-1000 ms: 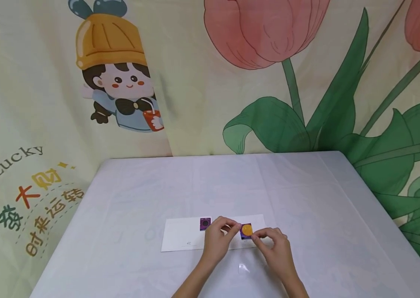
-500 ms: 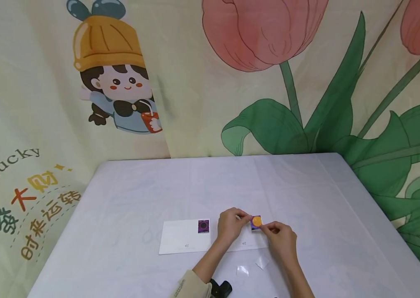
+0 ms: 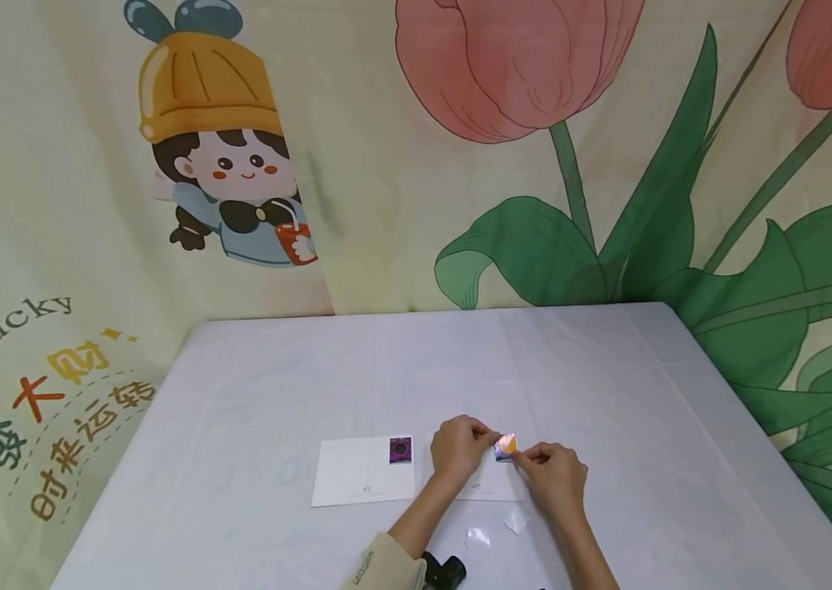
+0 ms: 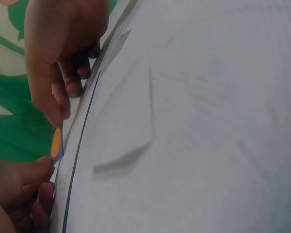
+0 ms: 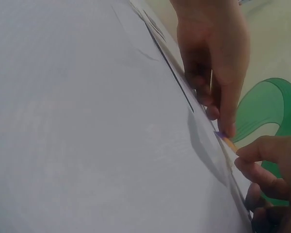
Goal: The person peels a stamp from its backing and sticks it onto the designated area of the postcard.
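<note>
Between the hands in the head view is a small square stamp-like sticker (image 3: 505, 447), purple with an orange circle, its face catching glare. My left hand (image 3: 457, 447) pinches its upper left corner between thumb and finger. At the lower right edge, the fingertips of my right hand (image 3: 554, 479) pinch it too. Both wrist views show the sticker edge-on, close over a white card (image 3: 485, 482) that is partly covered by the hands and left forearm. To the left lies another white card (image 3: 349, 471), with a purple square sticker (image 3: 400, 449) at its upper right corner.
Clear scraps lie on the white-covered table (image 3: 275, 385) in front of the cards: one scrap (image 3: 478, 538) near the left forearm, another scrap (image 3: 516, 519) beside the right one. A black device (image 3: 447, 571) sits by the left sleeve (image 3: 386, 564). A printed cloth (image 3: 364, 164) hangs behind.
Both hands have moved right with the sticker, onto the right card's upper right part, uncovering the left card's sticker. The sticker now shows glare, and a second clear scrap has come into view.
</note>
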Demonstrator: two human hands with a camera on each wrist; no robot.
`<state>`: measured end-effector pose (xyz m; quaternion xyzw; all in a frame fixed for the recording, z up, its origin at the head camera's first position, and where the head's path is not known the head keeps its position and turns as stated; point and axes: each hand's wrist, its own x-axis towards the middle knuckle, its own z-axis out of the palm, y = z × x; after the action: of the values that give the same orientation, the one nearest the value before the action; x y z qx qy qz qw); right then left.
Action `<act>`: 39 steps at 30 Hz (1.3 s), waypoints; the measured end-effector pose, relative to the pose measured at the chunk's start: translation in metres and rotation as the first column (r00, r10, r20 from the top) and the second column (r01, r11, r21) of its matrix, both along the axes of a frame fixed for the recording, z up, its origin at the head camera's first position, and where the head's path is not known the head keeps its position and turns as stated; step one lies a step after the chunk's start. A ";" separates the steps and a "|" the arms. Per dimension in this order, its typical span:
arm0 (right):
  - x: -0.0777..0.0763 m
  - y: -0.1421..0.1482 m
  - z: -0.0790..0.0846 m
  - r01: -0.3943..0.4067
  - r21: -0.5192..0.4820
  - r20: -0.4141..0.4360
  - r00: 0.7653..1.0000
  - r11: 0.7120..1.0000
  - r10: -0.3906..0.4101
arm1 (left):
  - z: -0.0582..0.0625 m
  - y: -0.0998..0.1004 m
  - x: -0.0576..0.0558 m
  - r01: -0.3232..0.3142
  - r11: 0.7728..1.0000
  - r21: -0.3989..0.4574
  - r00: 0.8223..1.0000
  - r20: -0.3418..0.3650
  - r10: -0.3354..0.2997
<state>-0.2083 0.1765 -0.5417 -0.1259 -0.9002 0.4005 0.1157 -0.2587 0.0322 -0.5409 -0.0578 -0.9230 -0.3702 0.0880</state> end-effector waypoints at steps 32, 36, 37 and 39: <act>0.000 -0.009 0.002 0.013 0.051 0.083 0.996 0.999 -0.017 | 0.003 0.002 0.002 0.015 0.999 -0.030 1.000 0.005 -0.015; 0.000 -0.009 0.002 0.007 0.061 0.080 0.997 0.998 -0.012 | 0.002 0.002 0.002 0.010 0.999 -0.036 1.000 0.002 -0.010; 0.000 -0.009 0.002 0.006 0.063 0.080 0.997 0.998 -0.011 | 0.002 0.002 0.002 0.009 0.999 -0.037 1.000 0.000 -0.009; 0.000 -0.009 0.002 0.003 0.063 0.079 0.997 0.998 -0.008 | 0.002 0.001 0.002 0.001 0.999 -0.037 1.000 -0.003 -0.001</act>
<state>-0.2081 0.1674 -0.5401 -0.1405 -0.9158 0.3665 0.0847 -0.2568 0.0335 -0.5385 -0.0602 -0.9295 -0.3530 0.0880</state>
